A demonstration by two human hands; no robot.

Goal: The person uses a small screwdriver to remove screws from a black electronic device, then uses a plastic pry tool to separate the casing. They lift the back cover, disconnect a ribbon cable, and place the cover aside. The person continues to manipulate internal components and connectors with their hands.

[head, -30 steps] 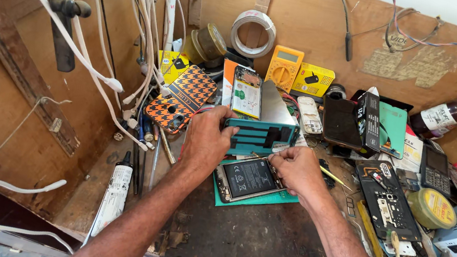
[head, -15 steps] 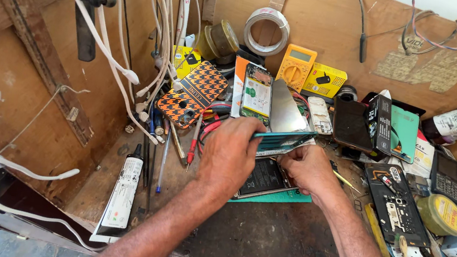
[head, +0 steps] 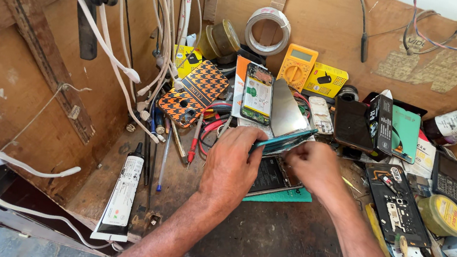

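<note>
Hands meet over an opened smartphone [head: 269,177] lying on a teal mat [head: 290,195]: left hand [head: 232,167] and right hand [head: 314,165] both pinch a teal back cover [head: 282,141], lifted and tilted between them just above the phone. Glue tube [head: 121,194] lies well left of the left hand; yellow multimeter [head: 297,67] stands beyond both hands, dark circuit board [head: 396,204] right of the right hand.

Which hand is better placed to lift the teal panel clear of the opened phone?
Probably the right hand: it pinches the raised edge of the teal panel, while the left hand lies across the opened phone, steadying it.
</note>
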